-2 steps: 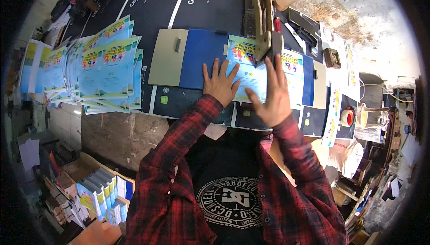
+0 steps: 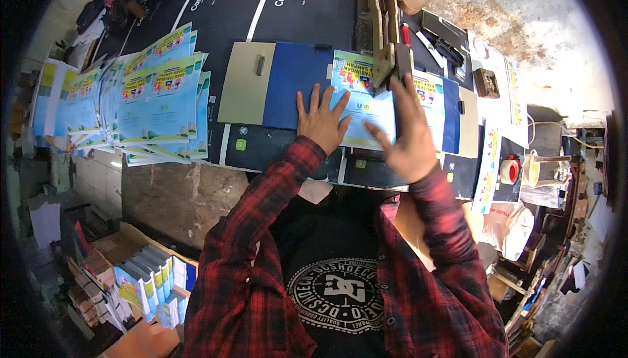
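The left hand (image 2: 320, 119) is splayed flat, released, across a blue panel and a printed sheet's edge; the right hand (image 2: 410, 142), blurred, is unclenched with fingers extended by that sheet, contact unclear. Below them runs the black counter (image 2: 314, 21). A heap of printed sheets (image 2: 154, 113) covers its left side. The blue panel (image 2: 294, 73) lies centrally, carrying the light-blue printed sheet (image 2: 366, 119) between the hands. A red tape roll (image 2: 509, 171) sits far right.
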### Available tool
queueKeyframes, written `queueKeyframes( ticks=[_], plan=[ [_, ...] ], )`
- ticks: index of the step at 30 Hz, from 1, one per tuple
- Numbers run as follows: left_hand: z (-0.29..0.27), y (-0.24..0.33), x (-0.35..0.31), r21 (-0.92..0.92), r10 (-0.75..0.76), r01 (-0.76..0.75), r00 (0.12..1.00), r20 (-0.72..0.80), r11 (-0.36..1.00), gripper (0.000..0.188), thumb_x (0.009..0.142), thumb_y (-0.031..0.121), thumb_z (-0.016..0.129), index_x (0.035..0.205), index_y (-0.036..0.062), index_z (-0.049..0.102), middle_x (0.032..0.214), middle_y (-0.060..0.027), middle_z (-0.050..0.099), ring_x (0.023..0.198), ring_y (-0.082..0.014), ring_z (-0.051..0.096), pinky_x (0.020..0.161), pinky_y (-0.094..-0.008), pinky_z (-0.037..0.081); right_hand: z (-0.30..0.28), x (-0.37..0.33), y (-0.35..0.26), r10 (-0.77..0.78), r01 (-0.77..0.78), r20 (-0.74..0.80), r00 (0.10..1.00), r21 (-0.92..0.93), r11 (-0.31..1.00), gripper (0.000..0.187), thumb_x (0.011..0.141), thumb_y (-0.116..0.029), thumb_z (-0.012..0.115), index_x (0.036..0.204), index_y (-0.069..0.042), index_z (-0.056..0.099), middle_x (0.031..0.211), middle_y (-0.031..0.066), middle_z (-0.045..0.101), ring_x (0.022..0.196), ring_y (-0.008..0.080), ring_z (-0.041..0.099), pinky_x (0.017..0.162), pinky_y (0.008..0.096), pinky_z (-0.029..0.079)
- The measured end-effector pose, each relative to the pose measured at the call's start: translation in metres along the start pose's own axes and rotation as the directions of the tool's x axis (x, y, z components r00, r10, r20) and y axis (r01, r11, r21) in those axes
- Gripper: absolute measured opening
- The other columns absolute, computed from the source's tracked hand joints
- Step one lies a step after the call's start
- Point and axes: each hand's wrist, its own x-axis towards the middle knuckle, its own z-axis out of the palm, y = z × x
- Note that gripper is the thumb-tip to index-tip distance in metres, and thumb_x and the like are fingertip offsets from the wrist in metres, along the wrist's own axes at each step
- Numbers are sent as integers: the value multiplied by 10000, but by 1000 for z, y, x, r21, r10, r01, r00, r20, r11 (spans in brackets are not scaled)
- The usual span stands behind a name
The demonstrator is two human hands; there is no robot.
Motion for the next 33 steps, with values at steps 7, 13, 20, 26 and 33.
queueKeyframes(
  ticks=[7, 13, 20, 26, 33],
  plan=[
    [-5, -1, 9, -71, -56, 54, 998, -21, 996, 637, 874, 431, 620, 1410, 120, 474, 1373, -178, 434, 1315, -426, 360, 1082, -620, 265, -66, 57, 68, 296, -401, 273, 915, 688, 605, 796, 930, -479, 594, 1509, -31, 283, 1266, 152, 605, 1177, 214, 559, 906, 353, 476],
    [-15, 7, 34, -366, -483, 509, 860, 166, 779, 561, 830, 384, 729, 1215, -9, 621, 1177, -159, 591, 1116, -319, 533, 948, -453, 449, 4, -75, 204, 516, -546, -179, 838, -255, 798, 1000, 768, -412, 784, 1484, 33, 247, 1344, 281, 520, 1262, 387, 505, 1051, 452, 380],
    [-4, -29, 51, -766, -404, 610, 660, 633, -204, 329, 904, 197, 703, 1137, -26, 638, 1010, -85, 695, 877, -182, 687, 718, -314, 582, 18, -83, 186, 455, -488, -262, 851, -77, 869, 923, 743, -356, 800, 1476, -44, 333, 1264, 238, 566, 1146, 416, 539, 966, 481, 414],
    [-46, -66, 39, -655, -479, 747, 537, 695, -112, 439, 894, 280, 728, 1183, -31, 617, 1095, -132, 693, 985, -201, 681, 861, -309, 546, 42, -60, 134, 591, -629, -228, 774, -390, 673, 903, 743, -547, 730, 1476, -152, 379, 1478, 262, 377, 1287, 425, 419, 996, 583, 360],
    [-34, -21, 46, -703, -434, 710, 617, 657, -54, 453, 878, 296, 748, 1134, -58, 625, 1057, -154, 699, 941, -216, 696, 833, -326, 562, 18, -77, 151, 584, -640, -268, 766, -228, 734, 891, 747, -490, 757, 1480, -155, 377, 1452, 223, 417, 1276, 406, 434, 985, 572, 383]
  ],
)
